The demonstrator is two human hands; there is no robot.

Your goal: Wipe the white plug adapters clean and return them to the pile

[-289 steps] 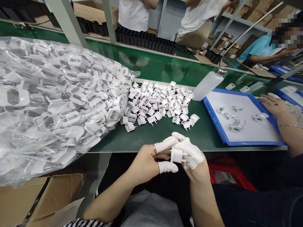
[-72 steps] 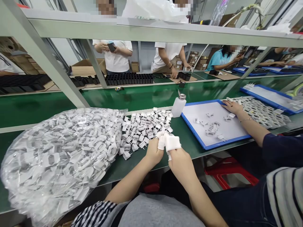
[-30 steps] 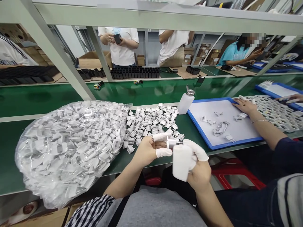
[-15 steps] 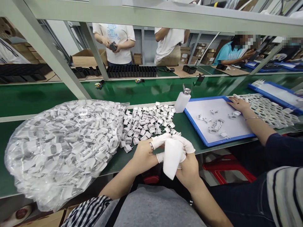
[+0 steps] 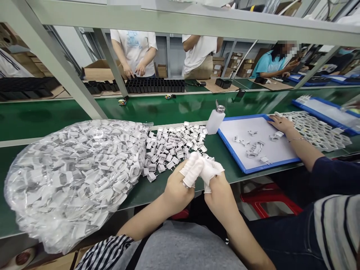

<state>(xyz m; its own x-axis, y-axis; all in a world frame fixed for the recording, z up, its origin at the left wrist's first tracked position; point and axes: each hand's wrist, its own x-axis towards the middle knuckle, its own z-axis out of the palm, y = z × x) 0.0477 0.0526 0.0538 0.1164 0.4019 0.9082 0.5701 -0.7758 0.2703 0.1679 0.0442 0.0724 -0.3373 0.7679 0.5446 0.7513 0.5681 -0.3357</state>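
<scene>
My left hand (image 5: 181,183) and my right hand (image 5: 219,183) meet over the table's front edge, fingers closed together. White finger cots cover fingertips on both, and a ring shows on my left hand. Between them is a white plastic housing, now almost wholly hidden behind the fingers. Just beyond my hands lies a loose pile of white plug housings (image 5: 174,146) with metal pins. To the left, a large clear plastic bag (image 5: 75,180) is full of similar white housings.
Right of the pile stands a white pump bottle (image 5: 216,120). Beside it is a blue-rimmed tray (image 5: 233,155) with several white parts, and a co-worker's hand (image 5: 281,122) rests at its far right edge. A white honeycomb-like array (image 5: 320,131) lies beyond. Small circuit boards (image 5: 123,101) sit on the green belt (image 5: 168,108).
My hands have turned and closed in over the white housing, hiding it from view. Across the belt, a co-worker has lowered both hands to the black cases and no longer holds one up.
</scene>
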